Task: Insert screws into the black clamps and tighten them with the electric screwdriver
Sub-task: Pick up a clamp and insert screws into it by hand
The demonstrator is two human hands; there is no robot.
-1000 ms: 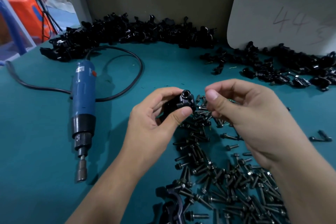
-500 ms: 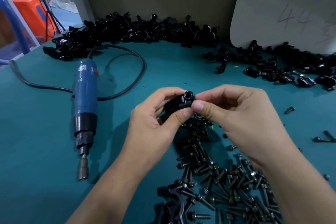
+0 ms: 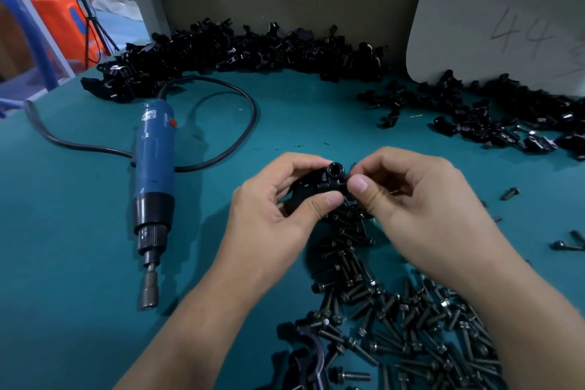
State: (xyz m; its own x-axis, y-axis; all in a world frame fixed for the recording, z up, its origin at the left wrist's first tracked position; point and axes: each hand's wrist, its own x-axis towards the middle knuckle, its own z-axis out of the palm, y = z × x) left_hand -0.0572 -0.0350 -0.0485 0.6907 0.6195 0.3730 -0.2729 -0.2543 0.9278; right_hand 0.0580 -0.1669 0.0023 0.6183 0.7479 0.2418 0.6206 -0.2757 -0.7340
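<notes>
Clamp [image 3: 319, 187] sits right of the electric screwdriver [image 3: 153, 180], left hand [image 3: 275, 215] curled round its body so the bore faces up — steadied for loading. Right hand [image 3: 421, 209] pinches thumb to forefinger at its lug, apparently on a screw, hidden. Screwdriver lies untouched.

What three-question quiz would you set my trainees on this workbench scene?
1. True or false: the electric screwdriver lies on the table, with no hand holding it.
2. Where does the heap of loose screws lie? A. near the front edge, right of the screwdriver. B. left of the screwdriver. C. on the white board.
3. Which hand wraps round the body of the black clamp?
Key: 1 true; 2 A; 3 the left hand.
</notes>
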